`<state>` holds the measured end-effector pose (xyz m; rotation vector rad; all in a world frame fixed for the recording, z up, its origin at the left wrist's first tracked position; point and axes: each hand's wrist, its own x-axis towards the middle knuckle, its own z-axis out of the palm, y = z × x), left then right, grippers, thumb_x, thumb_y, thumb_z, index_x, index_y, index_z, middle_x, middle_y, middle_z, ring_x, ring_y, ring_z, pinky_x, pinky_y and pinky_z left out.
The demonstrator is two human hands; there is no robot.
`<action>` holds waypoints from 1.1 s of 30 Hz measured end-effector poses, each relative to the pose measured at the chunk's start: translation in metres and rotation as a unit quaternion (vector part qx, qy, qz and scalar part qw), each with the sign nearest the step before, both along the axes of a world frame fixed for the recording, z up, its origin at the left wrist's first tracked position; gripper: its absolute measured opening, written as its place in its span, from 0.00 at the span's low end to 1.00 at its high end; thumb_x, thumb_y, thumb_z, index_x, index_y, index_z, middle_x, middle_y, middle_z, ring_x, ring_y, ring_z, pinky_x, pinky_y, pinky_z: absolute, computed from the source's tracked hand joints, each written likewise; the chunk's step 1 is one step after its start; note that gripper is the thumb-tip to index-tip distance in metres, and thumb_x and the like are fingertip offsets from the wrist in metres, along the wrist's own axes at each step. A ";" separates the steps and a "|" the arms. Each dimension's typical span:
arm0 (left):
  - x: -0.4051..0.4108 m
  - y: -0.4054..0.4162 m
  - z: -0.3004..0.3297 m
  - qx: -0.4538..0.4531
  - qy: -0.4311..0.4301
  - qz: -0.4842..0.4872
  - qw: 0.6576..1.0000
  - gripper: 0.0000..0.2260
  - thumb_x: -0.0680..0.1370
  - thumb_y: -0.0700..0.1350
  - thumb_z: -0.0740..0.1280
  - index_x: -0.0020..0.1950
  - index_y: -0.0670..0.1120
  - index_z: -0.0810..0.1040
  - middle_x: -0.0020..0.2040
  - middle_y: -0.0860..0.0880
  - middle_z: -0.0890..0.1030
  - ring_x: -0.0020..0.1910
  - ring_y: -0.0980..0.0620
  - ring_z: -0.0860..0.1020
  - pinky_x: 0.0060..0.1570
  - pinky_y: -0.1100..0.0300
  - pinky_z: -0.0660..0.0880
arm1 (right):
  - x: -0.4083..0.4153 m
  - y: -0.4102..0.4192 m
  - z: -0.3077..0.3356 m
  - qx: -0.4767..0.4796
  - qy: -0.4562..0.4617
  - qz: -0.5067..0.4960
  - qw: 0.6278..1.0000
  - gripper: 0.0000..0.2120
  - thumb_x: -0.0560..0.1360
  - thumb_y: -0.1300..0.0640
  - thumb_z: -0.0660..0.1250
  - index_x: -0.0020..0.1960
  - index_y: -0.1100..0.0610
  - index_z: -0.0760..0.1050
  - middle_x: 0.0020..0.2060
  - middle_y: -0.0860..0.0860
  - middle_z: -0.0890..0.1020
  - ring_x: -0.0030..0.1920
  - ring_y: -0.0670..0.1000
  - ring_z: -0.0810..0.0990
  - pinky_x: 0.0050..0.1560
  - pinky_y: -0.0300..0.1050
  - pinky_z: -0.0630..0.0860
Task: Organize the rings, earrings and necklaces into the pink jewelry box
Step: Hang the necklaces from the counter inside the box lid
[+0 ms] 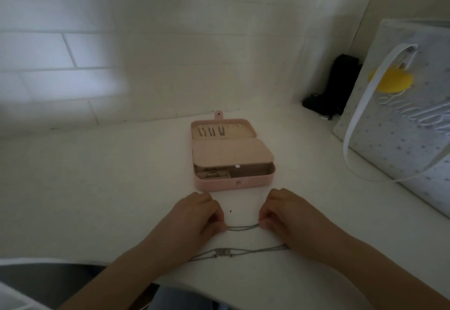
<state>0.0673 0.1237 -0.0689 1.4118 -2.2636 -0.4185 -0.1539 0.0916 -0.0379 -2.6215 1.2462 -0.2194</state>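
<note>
**Head view: necklace held taut in front of the open jewelry box**

Head view, looking down at a white worktop (97, 188) set against a white tiled wall (121, 54).

1. Left hand (194, 214): my grip is clenched, fingertips pinching the left end of a thin necklace (242, 227).
2. Right hand (287, 214): my grip is clenched on the right end of the same necklace. The short length of chain between the two hands runs nearly straight, at or just above the worktop; I cannot tell whether it touches.
3. Second chain (233, 253): it lies on the worktop nearer to my body, running from below my left wrist to under my right hand, with a small bar-shaped piece near its middle. I cannot tell whether it is a separate necklace or the remainder of the one I hold.
4. Pink jewelry box (233, 183): it sits open on the worktop just beyond my hands, not touching them. The lid lies back toward the wall and shows several thin dark pieces hanging in a row. An inner flap covers most of the base; a ring-like item shows in the front left compartment.
5. A spotted gift bag (401, 139) with a white strap stands at the right, well apart from the box. A dark object (338, 85) stands in the corner behind it.
</note>
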 end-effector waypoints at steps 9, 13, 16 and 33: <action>-0.004 0.009 0.017 0.084 0.140 0.085 0.983 0.09 0.78 0.47 0.60 0.38 0.53 0.71 0.33 0.60 0.78 0.35 0.65 0.74 0.37 0.73 0.67 | 0.000 0.005 0.003 0.171 -0.180 -0.068 0.966 0.07 0.79 0.55 0.57 0.43 0.51 0.70 0.40 0.44 0.80 0.40 0.37 0.76 0.44 0.32 0.72; -0.001 0.004 0.023 0.153 0.284 0.096 0.942 0.07 0.78 0.43 0.61 0.39 0.47 0.72 0.29 0.55 0.80 0.29 0.58 0.76 0.37 0.64 0.73 | 0.008 0.006 0.010 0.276 -0.268 -0.077 0.920 0.08 0.79 0.60 0.56 0.41 0.54 0.68 0.32 0.46 0.81 0.36 0.46 0.76 0.42 0.38 0.72; 0.000 0.000 0.033 0.199 0.405 0.074 0.889 0.06 0.77 0.36 0.61 0.41 0.43 0.73 0.27 0.51 0.79 0.30 0.54 0.79 0.37 0.62 0.77 | 0.010 -0.001 0.015 0.340 -0.367 -0.097 0.860 0.06 0.78 0.62 0.57 0.46 0.59 0.71 0.27 0.48 0.75 0.30 0.47 0.71 0.38 0.42 0.71; 0.004 -0.126 0.102 0.045 0.168 0.099 0.980 0.07 0.75 0.52 0.65 0.43 0.55 0.82 0.25 0.52 0.75 0.25 0.58 0.67 0.28 0.68 0.64 | 0.038 -0.127 0.106 0.234 -0.354 -0.142 0.894 0.06 0.73 0.58 0.67 0.44 0.57 0.82 0.30 0.49 0.76 0.30 0.46 0.65 0.31 0.37 0.64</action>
